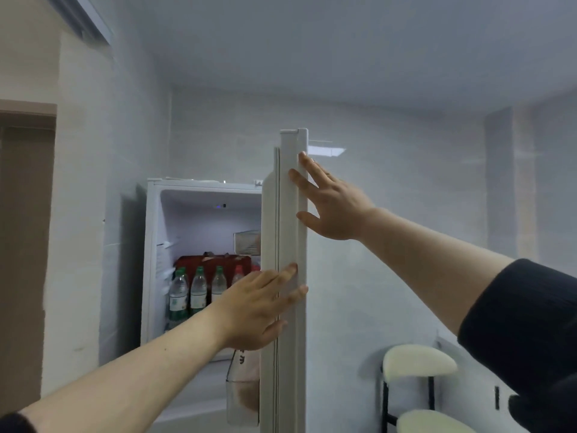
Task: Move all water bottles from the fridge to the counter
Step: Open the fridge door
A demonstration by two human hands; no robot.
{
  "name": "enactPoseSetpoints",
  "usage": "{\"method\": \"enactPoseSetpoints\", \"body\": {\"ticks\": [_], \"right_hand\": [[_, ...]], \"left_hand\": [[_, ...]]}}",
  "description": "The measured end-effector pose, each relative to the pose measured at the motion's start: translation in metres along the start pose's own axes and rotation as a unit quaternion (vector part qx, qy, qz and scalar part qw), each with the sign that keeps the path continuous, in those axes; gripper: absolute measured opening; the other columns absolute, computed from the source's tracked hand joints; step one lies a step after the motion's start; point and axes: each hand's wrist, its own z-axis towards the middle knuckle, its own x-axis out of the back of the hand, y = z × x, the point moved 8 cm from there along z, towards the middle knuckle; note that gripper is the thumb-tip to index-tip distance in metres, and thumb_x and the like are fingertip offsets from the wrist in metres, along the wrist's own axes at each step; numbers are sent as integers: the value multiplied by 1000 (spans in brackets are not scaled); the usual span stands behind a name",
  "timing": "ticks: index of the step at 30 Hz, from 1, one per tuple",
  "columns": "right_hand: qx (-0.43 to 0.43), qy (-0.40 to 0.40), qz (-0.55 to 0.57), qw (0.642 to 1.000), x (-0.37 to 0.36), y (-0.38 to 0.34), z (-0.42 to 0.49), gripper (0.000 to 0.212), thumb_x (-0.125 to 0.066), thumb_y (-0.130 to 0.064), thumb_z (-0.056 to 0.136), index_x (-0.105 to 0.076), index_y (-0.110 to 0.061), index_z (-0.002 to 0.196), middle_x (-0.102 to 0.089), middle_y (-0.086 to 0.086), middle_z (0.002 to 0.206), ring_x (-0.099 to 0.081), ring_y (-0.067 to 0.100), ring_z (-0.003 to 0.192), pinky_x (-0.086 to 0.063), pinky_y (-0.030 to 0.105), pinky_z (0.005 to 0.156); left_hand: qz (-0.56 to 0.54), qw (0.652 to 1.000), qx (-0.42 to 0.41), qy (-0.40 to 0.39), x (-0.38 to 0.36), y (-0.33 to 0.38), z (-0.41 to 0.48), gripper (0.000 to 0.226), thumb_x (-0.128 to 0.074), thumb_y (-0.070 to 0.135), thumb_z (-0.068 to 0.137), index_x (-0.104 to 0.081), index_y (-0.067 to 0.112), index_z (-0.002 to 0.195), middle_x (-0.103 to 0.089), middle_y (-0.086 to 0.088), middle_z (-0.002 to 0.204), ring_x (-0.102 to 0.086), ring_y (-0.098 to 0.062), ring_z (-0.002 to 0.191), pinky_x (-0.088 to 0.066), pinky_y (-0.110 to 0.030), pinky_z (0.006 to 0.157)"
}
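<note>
Open door (290, 214) seen edge-on, with left hand (259, 310) flat on its inner side and right hand (334, 207) flat on its outer face, fingers straight, grasping nothing. The water bottles (198, 292) stand upright on a shelf of the fridge (152, 245), left of and beyond the left hand, the nearer one

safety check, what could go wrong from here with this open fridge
1. The left hand and right hand lie flat on the white fridge door's edge; fingers could get pinched if it swings shut.
2. The clear plastic water bottles with green caps stand close together; pulling one may topple neighbours.
</note>
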Motion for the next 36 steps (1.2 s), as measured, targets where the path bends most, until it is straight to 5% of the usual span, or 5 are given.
{"method": "enactPoseSetpoints", "body": {"ticks": [8,14,18,29,36], "right_hand": [[-48,-22,7,999,4,66,-51,81,-51,-42,96,-9,-12,158,11,11,165,-8,27,153,-29,43,118],[-78,-31,19,996,0,96,-72,81,-51,-40,95,-8,-12,158,14,9,165,-10,27,153,-34,45,116],[-97,-31,19,995,0,110,-81,81,-53,-37,94,-9,-13,158,11,8,166,-16,27,152,-38,44,112],[-158,-22,22,987,-14,147,-100,81,-58,-20,91,-12,-9,157,7,9,166,-19,32,150,-36,46,112],[-230,88,57,968,-3,114,-81,75,-42,-29,81,-30,0,149,-16,31,159,-26,50,142,-23,55,116]], "left_hand": [[37,996,-80,-13,1,41,66,66,-41,48,87,-44,18,146,-43,-18,152,-52,-28,120,-50,-42,92],[31,994,-99,-33,-6,62,89,69,-30,48,95,-15,22,157,-10,-15,165,-22,-32,148,-25,-45,115],[25,995,-93,6,-4,36,77,68,-45,47,89,-38,19,151,-35,-15,157,-40,-32,141,-37,-45,112],[0,959,282,-23,-5,-169,-77,78,-32,55,85,-37,15,151,-33,-14,159,-32,-30,146,-26,-44,116],[-4,934,356,17,15,-207,-122,81,-28,55,85,-29,14,155,-26,-13,162,-23,-31,149,-20,-47,119]]}}
